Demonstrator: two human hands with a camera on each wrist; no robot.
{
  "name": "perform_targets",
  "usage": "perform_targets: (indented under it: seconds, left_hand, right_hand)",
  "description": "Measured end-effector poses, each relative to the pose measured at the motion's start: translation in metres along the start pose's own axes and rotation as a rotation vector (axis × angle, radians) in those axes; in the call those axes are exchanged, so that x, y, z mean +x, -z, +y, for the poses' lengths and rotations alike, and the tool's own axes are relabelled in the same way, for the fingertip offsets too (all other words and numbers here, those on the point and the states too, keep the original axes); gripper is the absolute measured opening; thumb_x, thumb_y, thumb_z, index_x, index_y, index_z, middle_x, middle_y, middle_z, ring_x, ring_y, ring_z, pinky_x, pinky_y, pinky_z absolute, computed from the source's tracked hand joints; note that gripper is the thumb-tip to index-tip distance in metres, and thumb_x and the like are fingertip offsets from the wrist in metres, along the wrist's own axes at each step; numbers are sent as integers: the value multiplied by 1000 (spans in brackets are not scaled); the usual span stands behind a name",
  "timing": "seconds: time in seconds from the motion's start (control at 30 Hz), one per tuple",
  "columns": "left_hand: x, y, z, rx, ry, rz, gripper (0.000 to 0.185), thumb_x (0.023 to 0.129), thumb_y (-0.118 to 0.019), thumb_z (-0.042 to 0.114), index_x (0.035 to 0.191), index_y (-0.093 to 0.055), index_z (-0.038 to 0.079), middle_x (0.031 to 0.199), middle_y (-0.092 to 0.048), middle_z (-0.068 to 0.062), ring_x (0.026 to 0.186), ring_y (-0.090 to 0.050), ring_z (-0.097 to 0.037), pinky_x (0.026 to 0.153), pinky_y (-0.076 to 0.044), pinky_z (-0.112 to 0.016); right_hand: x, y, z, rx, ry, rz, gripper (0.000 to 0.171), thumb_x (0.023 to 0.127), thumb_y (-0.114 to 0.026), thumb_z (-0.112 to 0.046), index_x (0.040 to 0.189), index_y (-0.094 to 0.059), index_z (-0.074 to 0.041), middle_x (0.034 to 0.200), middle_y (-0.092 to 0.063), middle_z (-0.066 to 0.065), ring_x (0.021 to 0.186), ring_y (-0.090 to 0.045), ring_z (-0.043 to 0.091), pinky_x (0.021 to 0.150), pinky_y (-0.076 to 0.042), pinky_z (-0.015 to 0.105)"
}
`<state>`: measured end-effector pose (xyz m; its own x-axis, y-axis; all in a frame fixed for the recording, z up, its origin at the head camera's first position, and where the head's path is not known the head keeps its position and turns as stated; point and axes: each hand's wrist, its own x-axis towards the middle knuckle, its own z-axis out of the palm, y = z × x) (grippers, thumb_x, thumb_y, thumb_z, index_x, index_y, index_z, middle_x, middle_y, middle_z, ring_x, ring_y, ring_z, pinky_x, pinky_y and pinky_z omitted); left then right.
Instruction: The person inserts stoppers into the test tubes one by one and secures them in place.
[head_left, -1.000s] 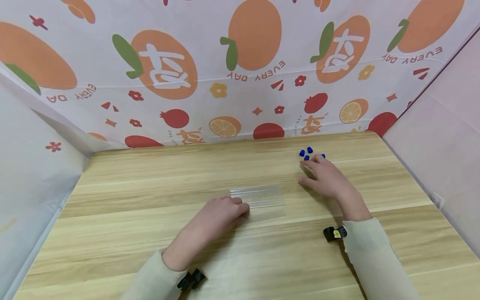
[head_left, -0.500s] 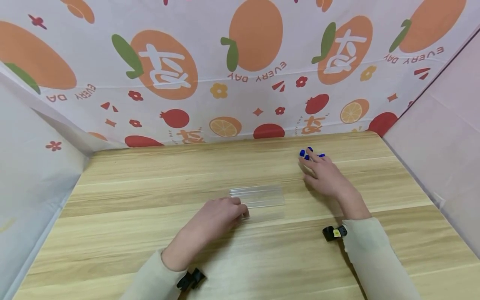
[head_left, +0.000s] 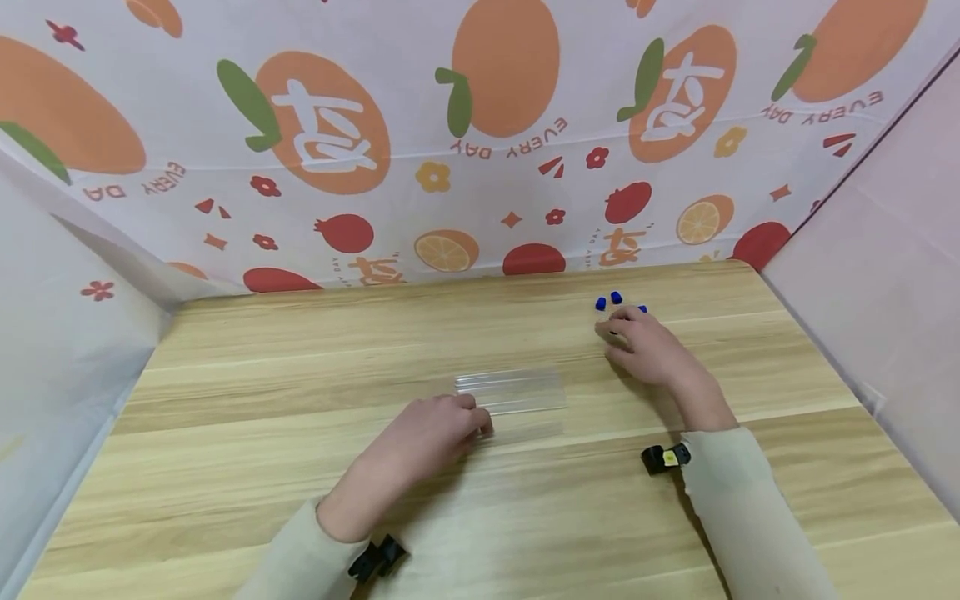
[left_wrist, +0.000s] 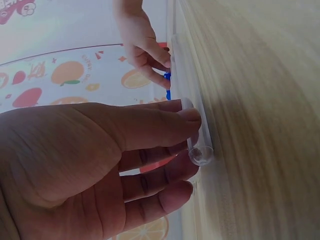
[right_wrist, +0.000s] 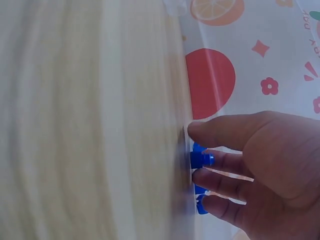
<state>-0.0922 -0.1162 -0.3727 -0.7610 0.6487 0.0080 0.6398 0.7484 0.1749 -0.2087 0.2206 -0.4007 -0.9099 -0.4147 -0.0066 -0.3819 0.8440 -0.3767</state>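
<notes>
Since the earlier frame, right-hand fingers have curled onto the caps. Left hand (head_left: 431, 429): curled fingertips (left_wrist: 192, 116) hold the clear plastic tubes (head_left: 512, 393) lying mid-table. Right hand (head_left: 645, 346): thumb and fingers (right_wrist: 220, 165) pinch one of the small blue plastic caps (head_left: 617, 302) near the light wooden table's (head_left: 262, 358) far edge.

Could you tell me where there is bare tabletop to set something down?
The table is bare left of the clear tubes, and between both sleeves. It is crowded by the blue caps under the right hand.

Cream long sleeves (head_left: 742, 508); small black clip-on device at each wrist (head_left: 663, 457), right one yellow-marked.
</notes>
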Motion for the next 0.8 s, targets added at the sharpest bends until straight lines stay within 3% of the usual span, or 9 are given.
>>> perform_targets:
  seconds: [0.3, 0.57, 0.8]
  left_hand:
    - [-2, -2, 3, -17, 1, 3, 10, 92, -70, 12, 100, -71, 18, 88, -62, 2, 77, -64, -19, 59, -54, -37]
    - [-2, -4, 9, 37, -14, 37, 15, 87, -76, 13, 100, -70, 18, 87, -59, 2, 77, -63, -20, 59, -54, -37]
    - [-1, -2, 9, 27, -31, 45, 9, 94, -68, 13, 101, -72, 17, 92, -63, 1, 83, -64, -20, 66, -57, -37]
  right_hand:
    - [-1, 2, -5, 14, 6, -10, 11, 91, -71, -7, 100, -75, -12, 102, -70, 5, 96, -61, 25, 89, -53, 46]
    - [-1, 9, -22, 65, 24, -8, 11, 93, -71, -13, 103, -75, -12, 97, -72, 1, 86, -60, 19, 81, -54, 39]
    - [-3, 16, -39, 167, 79, 67, 14, 91, -73, -11, 105, -75, -10, 98, -73, 0, 84, -67, 15, 75, -58, 35]
